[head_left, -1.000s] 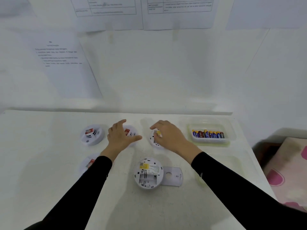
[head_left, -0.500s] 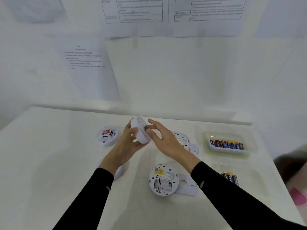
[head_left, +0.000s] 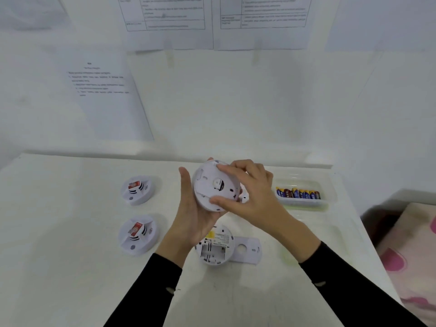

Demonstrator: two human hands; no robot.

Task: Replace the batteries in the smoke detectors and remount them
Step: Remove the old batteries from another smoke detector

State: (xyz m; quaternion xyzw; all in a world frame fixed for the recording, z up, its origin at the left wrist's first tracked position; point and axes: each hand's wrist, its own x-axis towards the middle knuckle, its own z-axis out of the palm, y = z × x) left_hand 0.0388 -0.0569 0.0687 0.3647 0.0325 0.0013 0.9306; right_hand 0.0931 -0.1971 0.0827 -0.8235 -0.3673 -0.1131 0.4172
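Note:
I hold a round white smoke detector (head_left: 213, 185) above the table, its back plate turned toward me. My left hand (head_left: 191, 213) cradles it from below and the left. My right hand (head_left: 250, 192) grips its right rim with thumb and fingers. Below them an opened detector (head_left: 215, 249) lies face down with its battery bay bare, next to its loose mounting plate (head_left: 246, 250). Two more detectors (head_left: 137, 189) (head_left: 138, 234) with red labels lie at the left. A clear tray (head_left: 306, 205) at the right holds several batteries (head_left: 298, 193).
The white table (head_left: 70, 267) ends at a wall hung with printed sheets (head_left: 165, 17). A second clear tray (head_left: 330, 234) sits near the right edge. A pink patterned cushion (head_left: 412, 256) lies beyond the table's right side.
My left hand lifted a detector off the table and turned its back toward me. My right hand closed on its rim. The view shifted and two left detectors came into sight.

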